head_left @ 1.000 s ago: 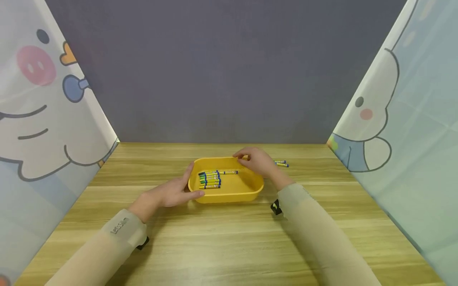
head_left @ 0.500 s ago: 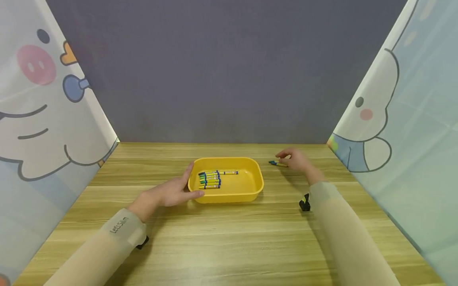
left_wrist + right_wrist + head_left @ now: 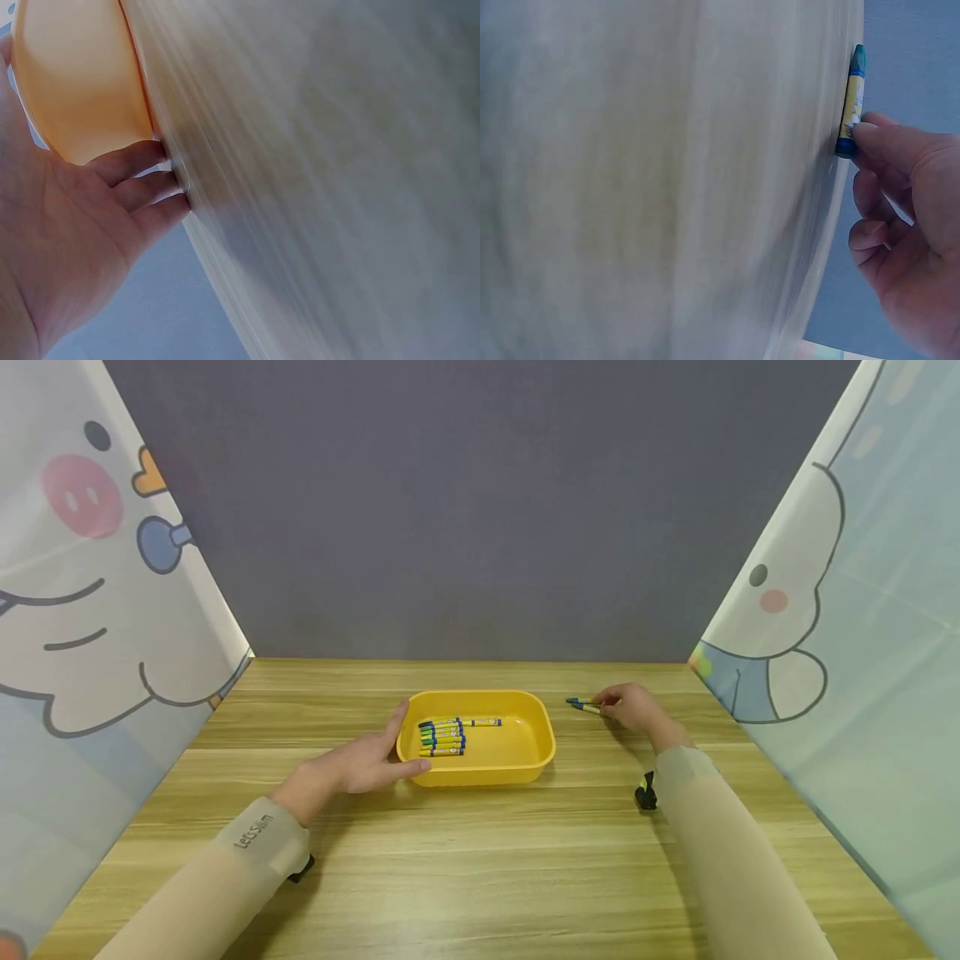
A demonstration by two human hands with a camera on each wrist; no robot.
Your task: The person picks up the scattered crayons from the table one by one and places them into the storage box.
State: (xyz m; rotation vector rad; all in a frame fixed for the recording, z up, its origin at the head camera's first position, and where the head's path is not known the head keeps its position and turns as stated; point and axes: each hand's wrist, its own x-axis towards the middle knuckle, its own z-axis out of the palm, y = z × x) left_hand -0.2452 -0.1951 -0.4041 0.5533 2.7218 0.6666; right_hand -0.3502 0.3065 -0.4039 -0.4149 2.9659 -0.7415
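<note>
**A:** What is nearest, and has it changed?

**B:** The left hand (image 3: 358,766) lies on the wooden table (image 3: 480,877), fingers straight, thumb along the front wall and fingertips against the left end of the yellow tray (image 3: 525,760). It stays where it was a second ago. The left wrist view shows three fingers (image 3: 142,187) pressed between tray wall and table.

**A:** And inside the tray?

**B:** A row of crayons (image 3: 442,737) lies just beyond those fingertips, side by side at the tray's left end, with one more lying apart behind them. Their places match the earlier pictures.

**A:** What about the other hand?

**B:** The right hand (image 3: 636,707) is farther back, well to the right of the tray. A second ago it hovered over the tray's far rim; since then it has crossed to the loose crayons (image 3: 583,703) on the table. Now its fingers curl, and fingertip and thumb pinch the near end of one blue-tipped crayon (image 3: 850,101). The crayon's other end points away from the fingers, toward the tray.
</note>
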